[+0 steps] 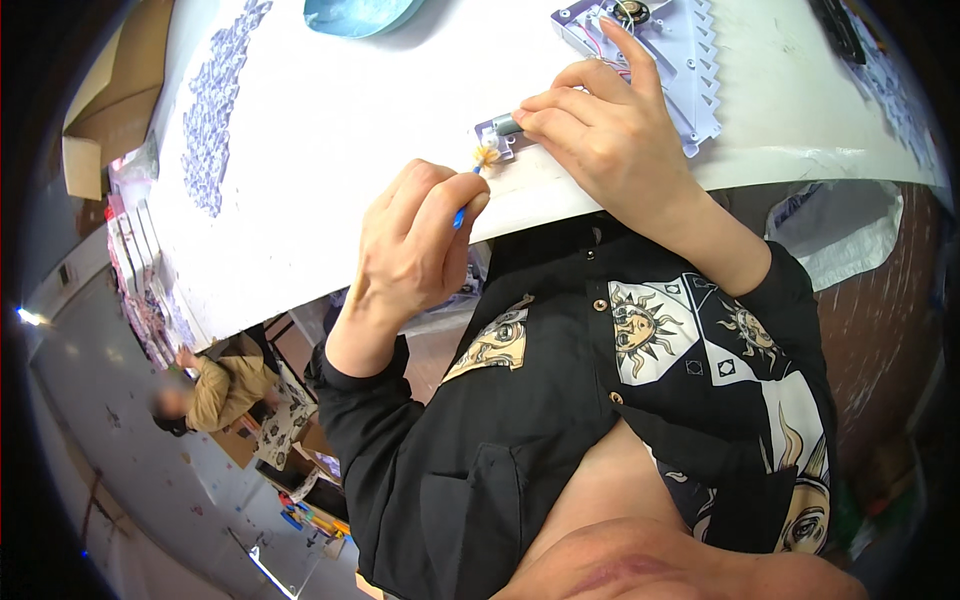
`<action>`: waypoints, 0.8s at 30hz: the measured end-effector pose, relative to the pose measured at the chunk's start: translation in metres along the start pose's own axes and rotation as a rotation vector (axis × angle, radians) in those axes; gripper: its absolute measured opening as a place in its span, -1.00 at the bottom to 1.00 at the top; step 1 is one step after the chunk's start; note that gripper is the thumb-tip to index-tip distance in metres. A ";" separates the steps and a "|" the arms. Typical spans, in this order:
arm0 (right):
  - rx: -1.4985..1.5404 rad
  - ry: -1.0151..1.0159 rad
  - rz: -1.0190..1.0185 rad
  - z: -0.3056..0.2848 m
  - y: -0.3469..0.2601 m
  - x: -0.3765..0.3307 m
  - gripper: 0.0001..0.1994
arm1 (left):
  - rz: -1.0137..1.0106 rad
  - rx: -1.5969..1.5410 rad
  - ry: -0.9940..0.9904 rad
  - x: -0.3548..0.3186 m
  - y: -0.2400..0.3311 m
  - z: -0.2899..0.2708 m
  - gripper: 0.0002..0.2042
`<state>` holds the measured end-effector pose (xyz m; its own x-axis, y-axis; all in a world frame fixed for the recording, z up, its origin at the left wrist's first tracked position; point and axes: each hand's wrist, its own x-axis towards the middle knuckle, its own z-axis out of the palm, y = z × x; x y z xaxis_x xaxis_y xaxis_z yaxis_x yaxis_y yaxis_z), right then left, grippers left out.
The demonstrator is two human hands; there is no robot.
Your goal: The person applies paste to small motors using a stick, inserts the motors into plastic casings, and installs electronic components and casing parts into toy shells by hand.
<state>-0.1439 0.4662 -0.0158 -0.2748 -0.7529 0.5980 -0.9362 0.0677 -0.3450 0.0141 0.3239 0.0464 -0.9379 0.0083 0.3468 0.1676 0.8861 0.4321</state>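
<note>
At frame centre, the left hand (415, 245) has its grip clenched on a blue-handled tool (459, 217), its tip at a small yellow gear (487, 155). The right hand (600, 130) pinches a small grey motor (505, 125) beside that gear on the white worktop (330, 130). A blue bowl (355, 14) sits at the top edge, contents unseen; a cardboard box (105, 100) stands upper left.

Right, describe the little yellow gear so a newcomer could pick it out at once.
Start at the white table and find its near edge, where the two hands meet. Between the left hand and the right hand sits a small grey motor part. The yellow gear sits at its end, the only yellow toothed piece there.
</note>
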 end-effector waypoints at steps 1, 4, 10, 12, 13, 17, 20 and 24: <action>-0.001 0.000 0.002 0.001 0.001 0.000 -0.92 | 0.011 -0.004 0.029 -0.001 -0.002 0.000 -0.75; -0.010 0.006 -0.013 0.000 0.001 0.001 -0.92 | 0.011 -0.022 0.028 0.000 -0.004 0.000 -0.76; -0.019 0.021 -0.018 0.004 0.001 -0.001 -0.90 | -0.089 0.015 0.542 0.003 -0.047 -0.044 -0.74; -0.046 0.024 -0.034 0.007 0.003 -0.004 -0.87 | -0.243 -0.303 0.718 0.020 -0.077 -0.039 -0.71; -0.049 0.045 -0.059 0.011 0.003 -0.002 -0.87 | -0.363 -0.410 0.742 0.025 -0.093 -0.039 -0.70; -0.059 0.028 -0.044 -0.008 -0.007 -0.005 -0.88 | -0.611 -0.433 0.597 0.026 -0.157 -0.013 -0.69; 0.015 0.086 -0.036 -0.034 -0.006 -0.007 -0.84 | -0.908 -0.397 0.471 0.015 -0.147 -0.015 -0.49; -0.090 0.154 0.013 -0.077 0.024 -0.009 -0.80 | -1.029 -0.337 0.485 -0.041 -0.112 -0.032 -0.23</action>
<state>-0.1809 0.5250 0.0269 -0.3108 -0.6428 0.7002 -0.9463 0.1399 -0.2916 0.0437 0.2094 0.0103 -0.4776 -0.8774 -0.0443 -0.4583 0.2058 0.8646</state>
